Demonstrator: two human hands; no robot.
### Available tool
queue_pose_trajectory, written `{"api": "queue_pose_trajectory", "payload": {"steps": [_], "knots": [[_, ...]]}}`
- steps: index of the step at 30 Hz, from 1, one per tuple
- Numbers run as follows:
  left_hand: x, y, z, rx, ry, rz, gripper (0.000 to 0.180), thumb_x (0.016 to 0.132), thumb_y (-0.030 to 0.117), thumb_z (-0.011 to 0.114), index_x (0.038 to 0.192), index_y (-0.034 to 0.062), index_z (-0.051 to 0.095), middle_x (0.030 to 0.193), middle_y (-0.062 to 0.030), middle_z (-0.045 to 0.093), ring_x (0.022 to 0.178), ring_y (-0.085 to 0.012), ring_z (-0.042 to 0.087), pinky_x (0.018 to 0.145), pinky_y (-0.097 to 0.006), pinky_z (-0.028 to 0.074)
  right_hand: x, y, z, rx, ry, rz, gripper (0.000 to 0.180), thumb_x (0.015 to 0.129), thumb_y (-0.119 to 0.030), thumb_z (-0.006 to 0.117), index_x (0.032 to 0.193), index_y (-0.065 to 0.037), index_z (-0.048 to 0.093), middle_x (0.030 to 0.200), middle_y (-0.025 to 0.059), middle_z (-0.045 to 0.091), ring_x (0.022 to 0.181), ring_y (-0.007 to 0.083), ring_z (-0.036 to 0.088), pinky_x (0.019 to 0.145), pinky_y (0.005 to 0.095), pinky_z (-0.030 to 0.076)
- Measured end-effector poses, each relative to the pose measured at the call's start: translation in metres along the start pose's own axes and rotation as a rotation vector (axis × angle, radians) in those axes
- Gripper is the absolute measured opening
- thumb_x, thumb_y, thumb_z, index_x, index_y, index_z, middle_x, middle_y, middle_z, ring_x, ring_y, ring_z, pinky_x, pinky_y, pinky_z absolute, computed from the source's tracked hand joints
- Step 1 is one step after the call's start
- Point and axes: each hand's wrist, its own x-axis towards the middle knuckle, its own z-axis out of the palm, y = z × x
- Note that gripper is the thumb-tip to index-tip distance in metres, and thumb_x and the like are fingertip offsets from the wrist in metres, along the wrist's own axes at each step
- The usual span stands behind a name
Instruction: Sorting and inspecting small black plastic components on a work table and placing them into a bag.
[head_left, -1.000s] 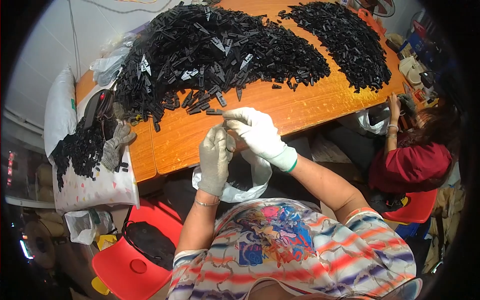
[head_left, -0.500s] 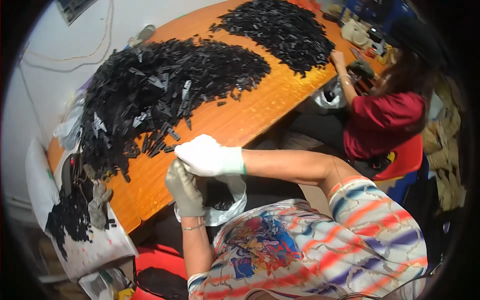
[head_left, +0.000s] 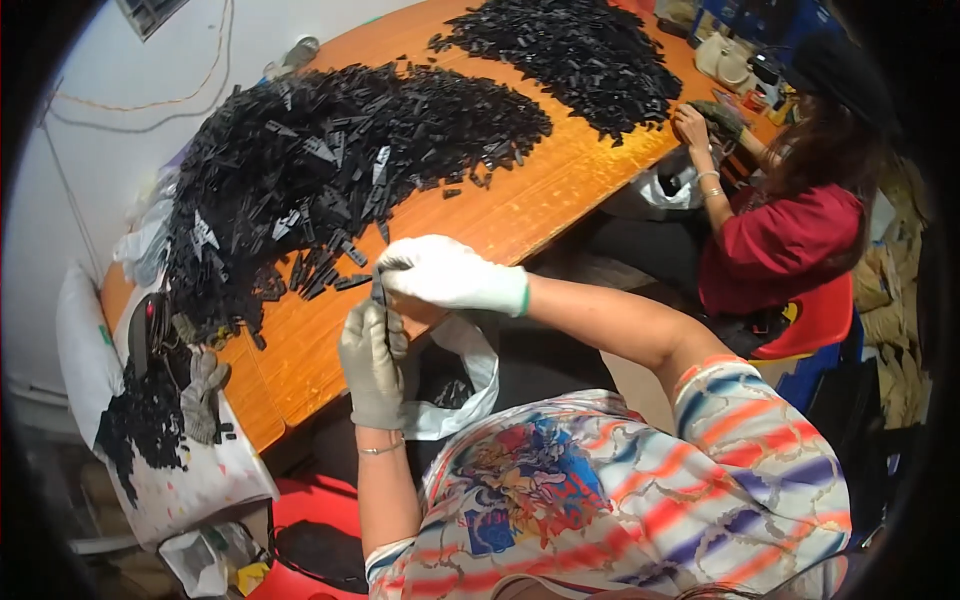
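My right hand (head_left: 452, 274), in a white glove with a green cuff, pinches the upper end of a small dark plastic piece (head_left: 379, 290). Just below, my left hand (head_left: 372, 362) in a greyish glove is closed about the lower end of that piece. Both hands are in front of the table's near edge, close together. A large heap of black plastic pieces (head_left: 330, 150) lies beyond them, several showing pale grey faces. Loose long pieces (head_left: 318, 272) are scattered at the heap's near side. A white plastic bag (head_left: 470, 372) hangs open beneath my hands.
A second black heap (head_left: 570, 65) covers the table's far end. At the right a co-worker in a dark red shirt (head_left: 785, 235) sits with hands at the table edge. On the left, a grey glove (head_left: 203, 395) and black bits lie on a white sack (head_left: 215, 490).
My right hand has risen and turned, moving slightly apart from the left. The dark piece now shows between them. The co-worker's other, gloved hand has come up to the table edge.
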Motion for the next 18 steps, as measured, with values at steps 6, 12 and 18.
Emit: {"api": "queue_pose_trajectory", "payload": {"steps": [6, 12, 18], "knots": [[-0.028, 0.001, -0.001, -0.097, -0.083, -0.110, 0.022, 0.098, 0.029, 0.055, 0.090, 0.0084, 0.054, 0.069, 0.0027, 0.050, 0.053, -0.0025, 0.042, 0.046, -0.014, 0.032, -0.021, 0.005, -0.010, 0.672, -0.260, 0.071, 0.035, 0.091, -0.029, 0.061, 0.110, 0.000, 0.068, 0.092, 0.0053, 0.069, 0.072, 0.0089, 0.058, 0.067, 0.0239, 0.049], [-0.036, -0.014, 0.000, -0.279, -0.066, -0.160, 0.020, 0.098, 0.028, 0.056, 0.092, 0.0103, 0.051, 0.070, 0.0018, 0.049, 0.054, -0.0021, 0.039, 0.046, -0.015, 0.030, -0.021, -0.007, 0.021, 0.516, -0.093, 0.138, 0.023, 0.087, -0.026, 0.066, 0.086, -0.003, 0.069, 0.077, 0.0062, 0.066, 0.070, 0.0140, 0.061, 0.066, 0.0289, 0.049], [-0.050, -0.030, -0.028, 0.401, -0.003, -0.075, 0.028, 0.099, 0.027, 0.052, 0.102, 0.0002, 0.060, 0.075, -0.0065, 0.056, 0.062, -0.0134, 0.051, 0.055, -0.024, 0.041, -0.017, 0.037, 0.020, -0.064, -0.273, -0.189, 0.025, 0.085, -0.031, 0.056, 0.087, -0.012, 0.071, 0.089, 0.0115, 0.068, 0.085, 0.0279, 0.065, 0.077, 0.0353, 0.051]]}}
